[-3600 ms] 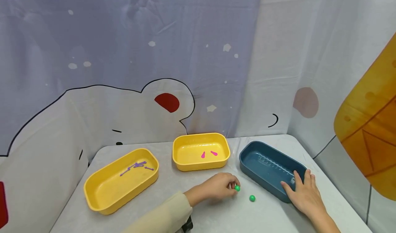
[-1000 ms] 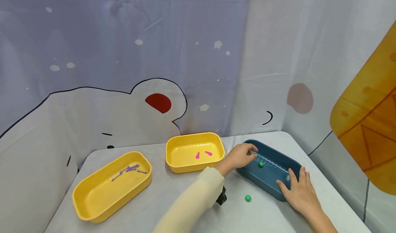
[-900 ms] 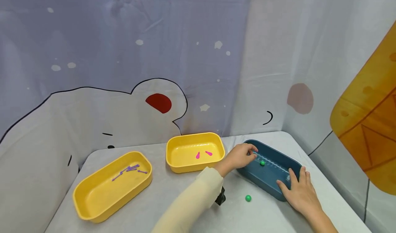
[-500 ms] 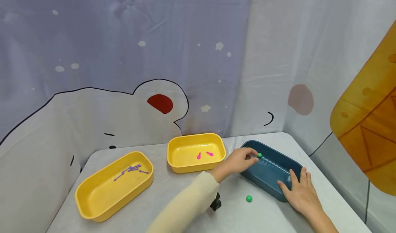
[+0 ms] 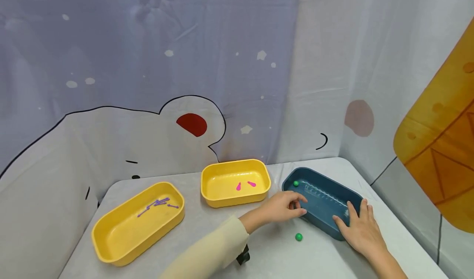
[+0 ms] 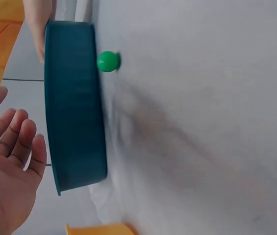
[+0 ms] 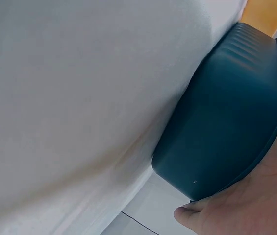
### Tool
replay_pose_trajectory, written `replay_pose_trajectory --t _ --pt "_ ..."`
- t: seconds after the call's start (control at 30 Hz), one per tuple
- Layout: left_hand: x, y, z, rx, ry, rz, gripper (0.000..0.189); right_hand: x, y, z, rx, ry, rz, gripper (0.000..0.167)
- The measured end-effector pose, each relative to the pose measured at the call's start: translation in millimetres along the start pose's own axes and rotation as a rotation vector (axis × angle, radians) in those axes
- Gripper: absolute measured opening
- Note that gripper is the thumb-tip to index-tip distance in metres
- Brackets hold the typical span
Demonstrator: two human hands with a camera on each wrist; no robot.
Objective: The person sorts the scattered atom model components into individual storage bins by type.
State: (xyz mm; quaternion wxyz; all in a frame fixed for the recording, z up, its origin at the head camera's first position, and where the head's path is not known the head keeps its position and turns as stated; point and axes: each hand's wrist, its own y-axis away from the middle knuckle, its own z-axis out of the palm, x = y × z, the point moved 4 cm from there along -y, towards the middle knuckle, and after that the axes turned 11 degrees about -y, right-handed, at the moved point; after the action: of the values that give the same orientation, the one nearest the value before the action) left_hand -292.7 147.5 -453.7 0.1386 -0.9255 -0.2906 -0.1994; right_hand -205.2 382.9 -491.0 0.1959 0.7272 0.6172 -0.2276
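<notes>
My left hand [image 5: 283, 207], fingers loosely bent and holding nothing, hovers by the near long side of the dark blue tray [image 5: 314, 219]. A small green ball [image 5: 296, 183] lies inside at the tray's far left end. A second green ball [image 5: 298, 237] sits on the table just outside the near side, below my left hand. My right hand [image 5: 364, 231] rests on the tray's near right end with fingers spread over the rim; the right wrist view shows the palm [image 7: 256, 205] against the rim. The left wrist view shows the left palm [image 6: 11, 166] beside the tray wall.
A yellow tray [image 5: 237, 201] with two pink drop-shaped pieces stands at the back middle. Another yellow tray [image 5: 122, 233], holding several thin purple sticks, is at the left. Printed cloth walls [image 5: 237, 85] enclose the table's back and sides.
My left hand carried one green ball from the table into the blue tray and let go. That ball rolled to the far left end; the hand drew back. My right hand stayed on the rim.
</notes>
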Motion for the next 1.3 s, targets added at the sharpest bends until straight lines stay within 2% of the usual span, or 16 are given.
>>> replay_pose_trajectory --t 0.13,0.37,0.6,0.8,1.07,1.3 --pt "-1.9 9.2 3.4 -0.028 0.019 0.038 0.034 -0.2 -0.6 -1.4 0.0 -0.003 -0.002 0.095" --pt "-9.4 23.2 11.5 -0.106 0.032 0.043 0.036 1.1 -0.7 -0.6 -0.016 -0.001 -0.001 0.095" --pt "-13.0 34.8 26.1 -0.184 0.025 0.08 0.04 2.0 -0.6 -0.1 -0.022 -0.003 0.004 0.095" --pt "-10.9 41.7 39.0 -0.247 0.033 0.075 0.041 2.5 -1.4 1.1 -0.024 -0.005 -0.001 0.095" --pt "-6.9 43.1 51.4 -0.261 -0.023 0.05 0.041 4.1 -2.2 2.6 -0.022 -0.002 0.009 0.095" --pt "-3.7 40.8 57.6 -0.261 -0.072 0.057 0.041 4.3 -3.0 2.7 -0.006 -0.004 0.008 0.094"
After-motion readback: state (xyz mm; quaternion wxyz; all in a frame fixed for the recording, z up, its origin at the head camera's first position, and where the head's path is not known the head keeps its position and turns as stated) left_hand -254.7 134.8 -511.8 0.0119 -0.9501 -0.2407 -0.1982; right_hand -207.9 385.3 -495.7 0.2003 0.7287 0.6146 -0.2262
